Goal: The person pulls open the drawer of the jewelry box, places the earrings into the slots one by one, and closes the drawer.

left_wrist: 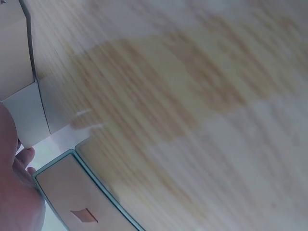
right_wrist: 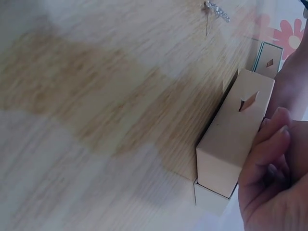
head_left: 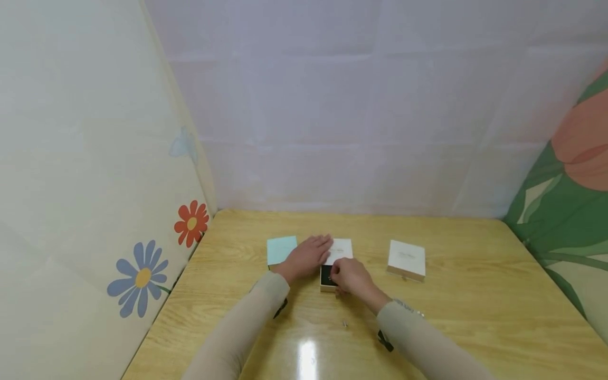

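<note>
A white box [head_left: 341, 249] with faint lettering has its drawer pulled out toward me, showing a black insert [head_left: 325, 273]. My left hand [head_left: 309, 257] rests with extended fingers at the box's left edge. Over the drawer, my right hand [head_left: 352, 277] has its fingers curled to a pinch at a tiny shiny piece on the insert; its thumb is partly hidden. The right wrist view shows these curled fingers [right_wrist: 269, 149] close beside the beige drawer [right_wrist: 236, 130], which has a small ribbon tab. A sparkly earring-like piece [right_wrist: 216, 10] with a thin pin lies on the table.
A turquoise box [head_left: 281, 249] stands left of the white one, partly behind my left hand. Another white box [head_left: 407, 258], with a small tab at its front, sits to the right. The wooden table [head_left: 228, 295] meets a pale cloth backdrop [head_left: 332, 132].
</note>
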A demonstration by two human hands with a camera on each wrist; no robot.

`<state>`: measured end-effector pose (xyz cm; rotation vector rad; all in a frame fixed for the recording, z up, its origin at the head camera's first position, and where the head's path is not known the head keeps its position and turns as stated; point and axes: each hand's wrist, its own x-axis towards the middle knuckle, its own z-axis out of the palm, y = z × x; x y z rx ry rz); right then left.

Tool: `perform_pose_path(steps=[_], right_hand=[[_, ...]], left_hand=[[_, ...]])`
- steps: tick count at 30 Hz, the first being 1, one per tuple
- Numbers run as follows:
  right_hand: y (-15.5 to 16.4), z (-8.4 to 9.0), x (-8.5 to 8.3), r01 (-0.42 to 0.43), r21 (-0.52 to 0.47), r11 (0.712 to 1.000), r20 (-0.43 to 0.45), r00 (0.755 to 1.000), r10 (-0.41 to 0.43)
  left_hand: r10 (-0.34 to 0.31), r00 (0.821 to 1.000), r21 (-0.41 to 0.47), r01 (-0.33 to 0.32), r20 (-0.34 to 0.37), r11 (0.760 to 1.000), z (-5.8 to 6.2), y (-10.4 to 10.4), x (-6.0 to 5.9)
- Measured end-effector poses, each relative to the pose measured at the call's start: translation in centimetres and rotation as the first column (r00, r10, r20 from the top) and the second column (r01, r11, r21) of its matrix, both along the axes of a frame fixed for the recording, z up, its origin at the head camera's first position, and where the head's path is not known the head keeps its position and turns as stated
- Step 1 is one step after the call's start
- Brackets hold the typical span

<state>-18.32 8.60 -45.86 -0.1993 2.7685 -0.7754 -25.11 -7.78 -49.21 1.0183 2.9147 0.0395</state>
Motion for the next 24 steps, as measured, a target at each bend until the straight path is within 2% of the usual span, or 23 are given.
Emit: perform_pose_path(steps=[7,13,18,24], right_hand=[[0.2,0.3,0.3,0.07,-0.106,0.992,0.027,0.997,-0.068],[0.9,0.7,1.0,0.08,-0.123,0.989,-0.008,0.997,-0.082],[1.6,0.9,1.8,0.082,-0.196,0.977,0.022,0.997,-0.079],[2.3,0.9,2.6,0.018,-0.264,0.964,0.025,1.0,-0.012]], left_hand=[[0.009,1.0,0.005,-0.009,-0.022,1.0,-0.5,-0.1,-0.2],[-0.005,0.999,0.005,0.005,-0.038,1.0,-0.9,0.0,-0.5],[-0.006,0.999,-0.007,0.005,-0.041,1.0,-0.8,0.0,-0.4],[-0.002,1.0,-0.017,0.002,-0.029,1.0,-0.6,0.0,-0.2]])
